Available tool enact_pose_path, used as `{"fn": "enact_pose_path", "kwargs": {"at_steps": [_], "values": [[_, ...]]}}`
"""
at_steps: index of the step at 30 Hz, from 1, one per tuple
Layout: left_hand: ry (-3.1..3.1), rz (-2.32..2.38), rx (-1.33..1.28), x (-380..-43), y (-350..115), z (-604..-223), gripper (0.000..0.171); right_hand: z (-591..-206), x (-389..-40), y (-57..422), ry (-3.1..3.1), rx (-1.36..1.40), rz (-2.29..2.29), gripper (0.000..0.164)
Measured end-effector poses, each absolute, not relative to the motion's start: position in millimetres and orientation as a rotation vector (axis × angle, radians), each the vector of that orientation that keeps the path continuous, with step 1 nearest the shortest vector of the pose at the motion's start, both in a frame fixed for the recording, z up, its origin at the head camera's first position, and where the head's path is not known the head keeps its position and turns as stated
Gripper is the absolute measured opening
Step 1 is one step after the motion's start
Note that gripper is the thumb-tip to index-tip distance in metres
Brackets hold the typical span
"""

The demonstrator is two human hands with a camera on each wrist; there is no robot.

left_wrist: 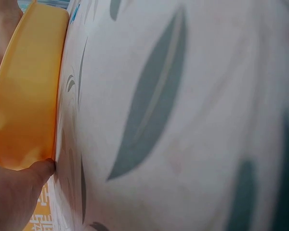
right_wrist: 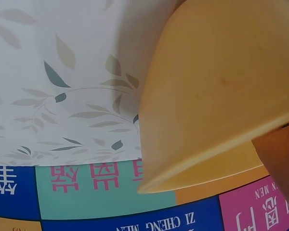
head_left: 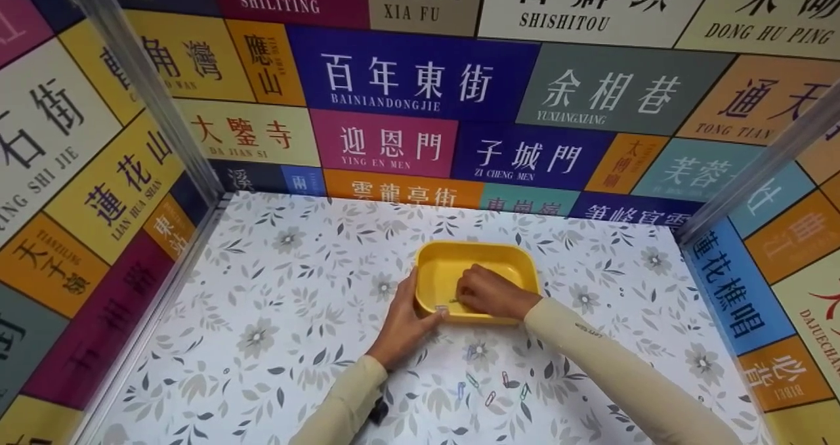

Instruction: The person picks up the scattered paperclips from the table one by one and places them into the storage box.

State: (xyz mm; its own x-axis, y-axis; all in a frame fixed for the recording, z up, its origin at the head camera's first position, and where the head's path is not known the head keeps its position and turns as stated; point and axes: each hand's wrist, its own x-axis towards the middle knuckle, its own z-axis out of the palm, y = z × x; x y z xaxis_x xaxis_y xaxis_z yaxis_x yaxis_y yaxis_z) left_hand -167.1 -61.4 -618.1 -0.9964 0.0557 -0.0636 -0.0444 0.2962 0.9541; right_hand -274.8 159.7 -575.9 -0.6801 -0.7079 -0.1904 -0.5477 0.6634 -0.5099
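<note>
A yellow plastic box (head_left: pixel 478 250), open at the top, stands on the patterned table. My left hand (head_left: pixel 408 320) grips its near left corner, thumb at the front rim and fingers along the left side. The left wrist view shows a fingertip against the box's outer wall (left_wrist: pixel 31 86), low by the tabletop. My right hand (head_left: pixel 493 292) reaches down inside the box with its fingers curled together. A small dark green paper clip (head_left: pixel 453 300) shows at its fingertips. In the right wrist view the box's outer wall (right_wrist: pixel 216 82) hides most of that hand.
Several coloured paper clips lie on the table in front of the box, among them a red one (head_left: pixel 490 399) and a blue one (head_left: pixel 461 391). Panels with printed place names (head_left: pixel 420 71) enclose the back and sides. The tabletop (head_left: pixel 315 314) has a leaf print.
</note>
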Motion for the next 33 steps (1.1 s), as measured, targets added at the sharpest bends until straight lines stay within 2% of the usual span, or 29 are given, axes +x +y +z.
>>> {"fn": "enact_pose_path", "kwargs": {"at_steps": [10,18,27,33], "values": [[2.456,1.827,0.034,-167.4,-62.0,-619.3,0.111,-569.6,-269.4,166.6,2.58,-0.92,-0.628,0.011],[2.464,1.83,0.03,-168.5,-61.5,-619.4,0.111,-560.0,-252.3,173.4,2.694,-0.859,-0.674,0.015],[2.458,1.826,0.01,-167.8,-59.2,-618.3,0.111,-554.2,-233.3,190.3,2.835,-0.983,-0.76,0.006],[2.455,1.842,0.019,-167.2,-59.4,-618.1,0.111,-548.9,-220.9,198.2,2.854,-1.026,-0.809,0.006]]}}
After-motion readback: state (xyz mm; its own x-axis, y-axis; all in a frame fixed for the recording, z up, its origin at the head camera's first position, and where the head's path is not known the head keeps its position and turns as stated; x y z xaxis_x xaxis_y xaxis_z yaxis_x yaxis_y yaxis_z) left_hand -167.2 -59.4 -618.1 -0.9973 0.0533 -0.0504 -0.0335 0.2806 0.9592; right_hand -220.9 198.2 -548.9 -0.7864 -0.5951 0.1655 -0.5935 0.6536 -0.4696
